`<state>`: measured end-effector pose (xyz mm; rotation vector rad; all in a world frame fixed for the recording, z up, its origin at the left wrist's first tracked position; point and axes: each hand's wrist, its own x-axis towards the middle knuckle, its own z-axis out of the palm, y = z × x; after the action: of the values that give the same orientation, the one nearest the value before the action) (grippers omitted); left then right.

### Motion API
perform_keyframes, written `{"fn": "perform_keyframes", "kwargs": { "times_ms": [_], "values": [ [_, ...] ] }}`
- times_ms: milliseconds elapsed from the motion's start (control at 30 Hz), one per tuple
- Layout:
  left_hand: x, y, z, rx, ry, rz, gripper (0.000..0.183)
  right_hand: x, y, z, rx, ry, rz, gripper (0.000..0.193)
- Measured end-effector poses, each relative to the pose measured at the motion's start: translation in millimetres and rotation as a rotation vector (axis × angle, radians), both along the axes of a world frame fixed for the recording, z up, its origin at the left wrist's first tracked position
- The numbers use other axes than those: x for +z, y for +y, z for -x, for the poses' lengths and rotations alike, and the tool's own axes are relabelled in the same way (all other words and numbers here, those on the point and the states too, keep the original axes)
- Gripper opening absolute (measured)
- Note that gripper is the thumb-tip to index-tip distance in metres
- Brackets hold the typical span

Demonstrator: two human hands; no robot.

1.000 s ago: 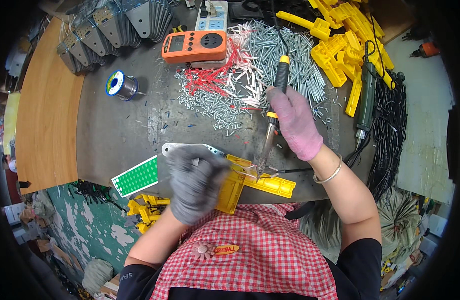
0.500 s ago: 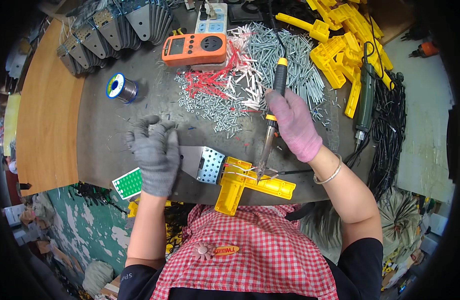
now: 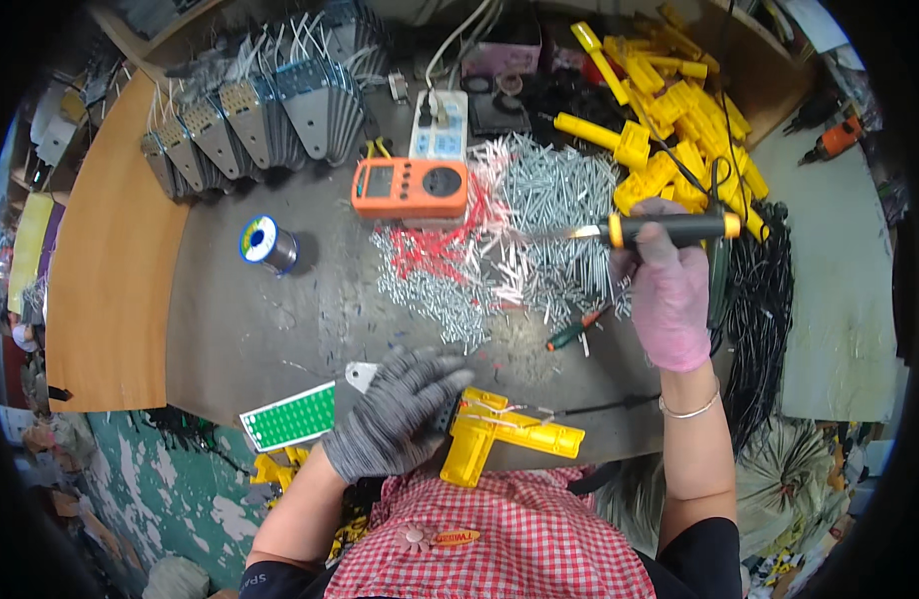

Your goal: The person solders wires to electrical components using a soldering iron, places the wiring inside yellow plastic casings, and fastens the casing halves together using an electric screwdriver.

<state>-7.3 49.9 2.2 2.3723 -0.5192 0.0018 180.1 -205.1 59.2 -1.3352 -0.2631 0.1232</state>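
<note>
My right hand [image 3: 672, 299], in a pink glove, is closed around the black-and-yellow handle of a soldering iron [image 3: 684, 230]. The iron lies level, its blurred metal end pointing left over the screws. My left hand [image 3: 395, 419], grey-gloved, is wrapped over a metal plate [image 3: 361, 374] with a perforated end, which it mostly hides. Joined to the plate's right end is a half-open yellow plastic housing [image 3: 466, 454], shaped like a handle with a cross arm. Light wires run inside it, and a black cable [image 3: 609, 404] leads off to the right.
A green-and-white card [image 3: 290, 417] lies left of my left hand. Beyond are a solder spool [image 3: 270, 245], an orange meter [image 3: 410, 188], piled screws [image 3: 559, 195] and a screwdriver [image 3: 576, 329]. Stacked metal plates [image 3: 320, 110], yellow housings [image 3: 679, 110] and black cables [image 3: 759, 299] line the edges.
My right hand has lifted the soldering iron off the wires, up and right, turning it level. My left hand has come right and down onto the metal plate. The view has shifted.
</note>
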Motion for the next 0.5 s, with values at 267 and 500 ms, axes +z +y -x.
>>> {"fn": "perform_keyframes", "kwargs": {
  "times_ms": [267, 500],
  "values": [
    [-1.6, 0.1, 10.4, 0.009, -0.025, -0.120, 0.071, -7.4, 91.6, -87.3, -0.209, -1.070, 0.814, 0.033],
    [23.2, -11.7, -4.4, 0.019, 0.055, 0.228, 0.058, -25.2, 93.8, -121.9, -0.157, -0.846, 1.068, 0.049]
  ]
}}
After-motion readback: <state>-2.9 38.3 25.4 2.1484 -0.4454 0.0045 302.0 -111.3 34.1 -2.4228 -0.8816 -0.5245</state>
